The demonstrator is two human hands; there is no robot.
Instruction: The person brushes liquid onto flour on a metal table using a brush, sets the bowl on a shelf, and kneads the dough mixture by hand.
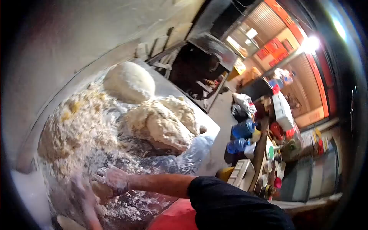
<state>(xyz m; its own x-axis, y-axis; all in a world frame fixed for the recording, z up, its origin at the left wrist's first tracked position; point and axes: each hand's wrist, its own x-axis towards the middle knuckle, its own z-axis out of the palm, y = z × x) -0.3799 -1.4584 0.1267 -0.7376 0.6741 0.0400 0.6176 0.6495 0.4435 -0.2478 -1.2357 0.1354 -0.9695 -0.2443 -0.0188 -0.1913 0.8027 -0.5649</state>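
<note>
At the lower left of the head view, my right hand (116, 179), dusted with flour, reaches in from a dark sleeve. Its fingers curl over a small tan lump of dough (100, 192) on the floury worktop. My left hand (85, 199) is beside that lump, smeared by motion, so its fingers cannot be made out. Beyond the hands lies a rough, torn mass of dough (165, 124). A smooth, rounded ball of dough (129, 82) sits behind it. Crumbly, floury dough mix (78, 128) is heaped along the wall side, with yellowish patches.
A wall (69, 46) borders the worktop's left side. Past the worktop's far end stands a dark, open metal unit (199, 69). To the right are blue water jugs (243, 129), a white box (283, 111) and a cluttered bench with cups (263, 180).
</note>
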